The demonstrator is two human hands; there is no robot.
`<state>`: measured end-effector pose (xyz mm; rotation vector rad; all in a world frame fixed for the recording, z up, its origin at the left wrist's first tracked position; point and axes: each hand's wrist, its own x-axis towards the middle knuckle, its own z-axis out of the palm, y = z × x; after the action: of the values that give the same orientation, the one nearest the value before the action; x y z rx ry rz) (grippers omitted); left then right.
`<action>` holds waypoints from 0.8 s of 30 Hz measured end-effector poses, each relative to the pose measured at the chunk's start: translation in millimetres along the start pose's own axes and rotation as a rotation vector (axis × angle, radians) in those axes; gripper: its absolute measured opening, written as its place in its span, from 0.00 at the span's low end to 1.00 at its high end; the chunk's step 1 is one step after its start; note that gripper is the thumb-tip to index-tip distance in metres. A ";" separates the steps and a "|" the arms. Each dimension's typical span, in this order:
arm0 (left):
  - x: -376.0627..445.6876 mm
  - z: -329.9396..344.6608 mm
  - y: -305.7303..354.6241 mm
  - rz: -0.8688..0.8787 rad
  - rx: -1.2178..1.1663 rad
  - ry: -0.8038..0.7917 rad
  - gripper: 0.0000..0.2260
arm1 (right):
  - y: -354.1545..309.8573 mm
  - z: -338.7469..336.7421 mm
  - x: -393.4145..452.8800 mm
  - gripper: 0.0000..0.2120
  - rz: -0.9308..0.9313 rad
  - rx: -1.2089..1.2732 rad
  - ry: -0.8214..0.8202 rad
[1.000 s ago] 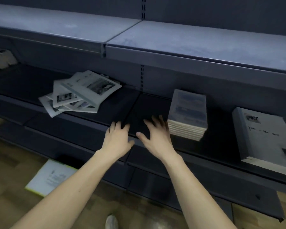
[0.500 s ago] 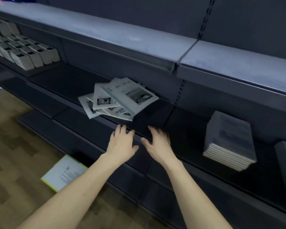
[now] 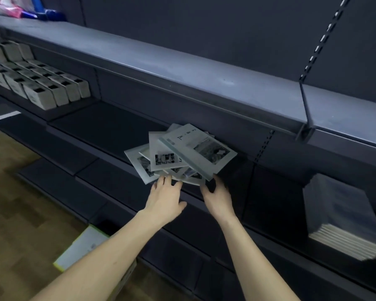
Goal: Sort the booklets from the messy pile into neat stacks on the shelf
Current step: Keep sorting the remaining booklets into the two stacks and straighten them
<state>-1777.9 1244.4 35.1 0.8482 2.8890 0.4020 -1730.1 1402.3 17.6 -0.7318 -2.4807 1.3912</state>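
A: Scanning from the left: rows of pale small boxes (image 3: pixel 41 83) sit on the far-left section of the dark shelf (image 3: pixel 109 124). Wood-pattern floor (image 3: pixel 20 213) lies below, with a white sheet edged in yellow-green (image 3: pixel 83 246) flat on it by the shelf base.

B: And the task item?

A: The messy pile of booklets (image 3: pixel 178 155) lies at mid-shelf, near the front edge. Covers are pale grey-white with dark photo panels, fanned at different angles. The top booklet (image 3: pixel 198 148) is skewed, title text partly legible, one corner past the front edge.

B: Hands?

A: The left hand (image 3: pixel 164 199) is palm down, fingers straight and slightly spread, tips at the pile's lower-left edge. The right hand (image 3: pixel 217 197) is also relaxed, fingers extended, fingertips touching the top booklet's near corner. Neither grips anything.

B: Further right?

A: A neat stack of booklets (image 3: pixel 343 218) rests on the same shelf, well apart from the pile, greyish cover uppermost, edges aligned. An upper shelf (image 3: pixel 182 68), grey, runs above; coloured packages (image 3: pixel 20 11) sit at its far-left end. The back panel is dark, with a slotted upright (image 3: pixel 326 38).
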 end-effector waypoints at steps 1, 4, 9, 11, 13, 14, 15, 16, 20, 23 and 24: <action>3.4 -1.3 -4.7 0.003 -0.002 0.002 0.31 | -0.6 3.4 6.2 0.29 0.030 0.009 0.012; 13.6 -5.9 -15.6 0.008 -0.013 0.008 0.31 | -4.7 13.3 24.0 0.31 0.112 0.015 0.011; 29.4 -8.6 -28.8 -0.020 -0.045 0.019 0.30 | -10.8 37.2 38.8 0.23 0.088 -0.065 0.001; 35.0 -10.9 -34.4 -0.045 -0.041 0.001 0.29 | -11.6 48.2 39.7 0.17 0.045 -0.081 -0.033; 41.5 -11.4 -40.1 -0.064 -0.039 -0.008 0.29 | -10.8 53.7 42.3 0.14 0.010 -0.085 -0.046; 45.3 -10.8 -42.1 -0.068 -0.037 -0.003 0.29 | -11.6 52.8 44.0 0.13 -0.013 -0.094 -0.037; 49.0 -9.8 -43.2 -0.070 -0.034 0.002 0.29 | -12.0 50.1 46.6 0.13 -0.039 -0.106 -0.006; 52.4 -8.6 -43.2 -0.074 -0.032 0.001 0.29 | -11.9 46.0 50.5 0.11 -0.074 -0.111 0.053; 66.0 -1.5 -35.7 -0.076 -0.021 0.006 0.28 | -6.7 26.1 80.0 0.16 -0.142 -0.186 0.258; 73.9 5.4 -27.8 -0.076 -0.037 0.017 0.27 | -2.0 15.1 106.8 0.27 -0.064 -0.282 0.213; 75.6 8.3 -25.0 -0.075 -0.037 0.024 0.27 | -0.4 11.6 113.4 0.29 -0.059 -0.303 0.194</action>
<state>-1852.9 1267.0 18.3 0.7324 2.9151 0.4600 -1832.0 1451.7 4.7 -0.8007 -2.5584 0.8863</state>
